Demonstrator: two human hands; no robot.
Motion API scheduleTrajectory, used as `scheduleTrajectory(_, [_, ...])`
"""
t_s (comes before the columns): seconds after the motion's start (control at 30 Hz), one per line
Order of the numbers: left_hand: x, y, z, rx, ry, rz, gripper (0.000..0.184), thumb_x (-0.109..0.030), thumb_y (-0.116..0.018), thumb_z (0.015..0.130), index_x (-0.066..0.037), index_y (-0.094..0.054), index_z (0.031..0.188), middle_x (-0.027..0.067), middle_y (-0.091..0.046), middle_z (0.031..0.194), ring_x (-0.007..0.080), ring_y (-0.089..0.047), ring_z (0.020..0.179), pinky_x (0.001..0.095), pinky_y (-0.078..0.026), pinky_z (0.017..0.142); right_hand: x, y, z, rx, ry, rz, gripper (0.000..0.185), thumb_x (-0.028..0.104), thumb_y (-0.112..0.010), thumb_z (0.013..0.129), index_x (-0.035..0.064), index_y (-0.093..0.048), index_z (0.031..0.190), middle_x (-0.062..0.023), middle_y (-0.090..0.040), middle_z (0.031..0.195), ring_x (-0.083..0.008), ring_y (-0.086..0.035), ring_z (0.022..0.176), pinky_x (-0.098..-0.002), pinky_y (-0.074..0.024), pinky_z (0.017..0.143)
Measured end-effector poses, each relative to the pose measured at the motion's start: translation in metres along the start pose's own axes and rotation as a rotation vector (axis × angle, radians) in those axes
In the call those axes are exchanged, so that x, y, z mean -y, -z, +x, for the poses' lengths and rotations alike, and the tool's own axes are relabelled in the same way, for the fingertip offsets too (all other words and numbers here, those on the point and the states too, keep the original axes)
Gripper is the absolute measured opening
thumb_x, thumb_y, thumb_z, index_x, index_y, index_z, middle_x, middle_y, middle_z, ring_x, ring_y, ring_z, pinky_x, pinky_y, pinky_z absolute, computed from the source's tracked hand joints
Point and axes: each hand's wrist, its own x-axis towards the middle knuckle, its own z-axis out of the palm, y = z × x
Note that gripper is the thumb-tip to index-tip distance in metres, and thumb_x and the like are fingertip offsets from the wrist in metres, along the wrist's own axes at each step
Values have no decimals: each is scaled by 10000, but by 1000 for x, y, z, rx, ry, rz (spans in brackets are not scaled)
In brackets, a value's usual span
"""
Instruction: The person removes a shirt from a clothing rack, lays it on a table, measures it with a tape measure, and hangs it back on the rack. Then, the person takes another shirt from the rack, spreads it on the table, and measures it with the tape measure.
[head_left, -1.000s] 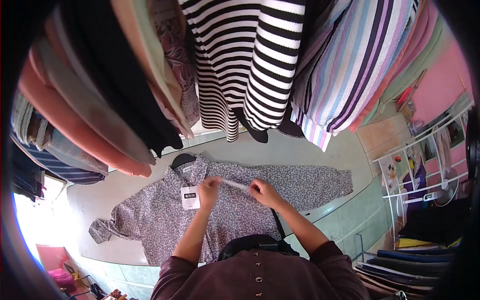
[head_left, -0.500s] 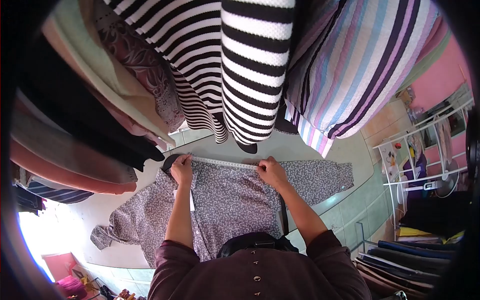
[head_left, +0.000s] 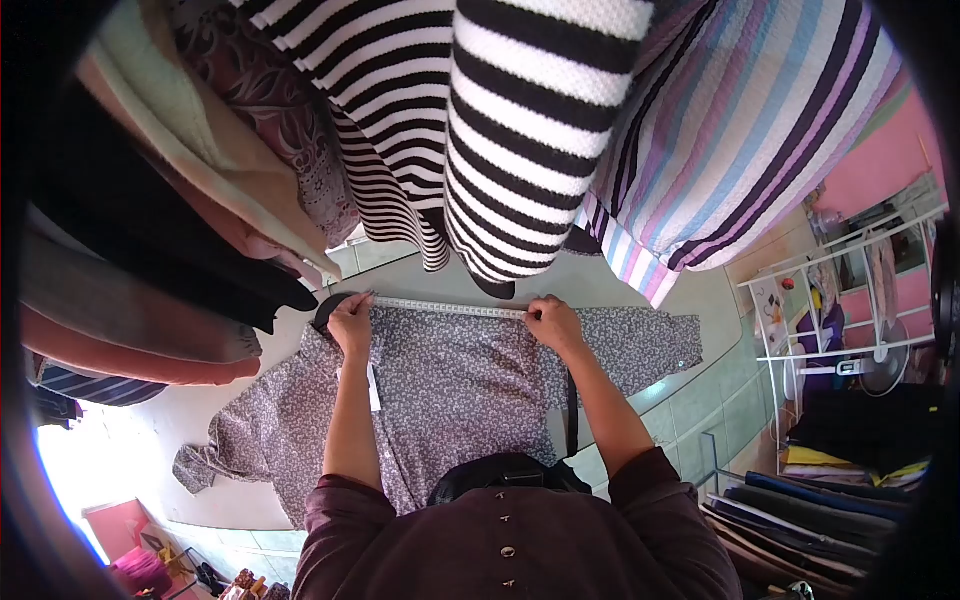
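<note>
A grey floral-print shirt lies spread on a pale table, its sleeves out to both sides. Along its far edge a white tape measure is stretched between my two hands. My left hand pinches one end near the dark-lined collar. At the other end, my right hand has its fingers closed on the tape, close to where the right-side sleeve begins. A white tag shows on the shirt beside my left forearm.
Striped black-and-white garments and a pastel striped one hang low over the table's far side. More clothes hang at the left. A white rack and hung trousers stand at the right.
Both hands and the stretched tape sit slightly higher in view, with the right hand a little farther right. The hanging garments and the shirt have shifted slightly in view.
</note>
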Motion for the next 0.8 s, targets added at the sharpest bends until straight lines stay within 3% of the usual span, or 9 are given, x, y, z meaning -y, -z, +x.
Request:
scheduleTrajectory(0.37, [5, -1, 2, 35, 39, -55, 165, -101, -670, 722, 19, -659, 834, 71, -659, 748, 92, -594, 665, 214, -460, 645, 0, -4, 0, -4, -14, -15, 152, 244, -628, 707, 94, -605, 702, -121, -563, 812, -296, -585, 782, -404, -488, 677])
scheduleTrajectory(0.8, [4, 0, 2, 7, -10, -3, 168, -139, -669, 713, -11, -670, 822, 85, -658, 726, 126, -607, 646, 248, -463, 628, 0, -6, -2, -23, -2, -7, 145, 229, -612, 714, 86, -601, 694, -135, -559, 815, -307, -578, 782, -414, -488, 672])
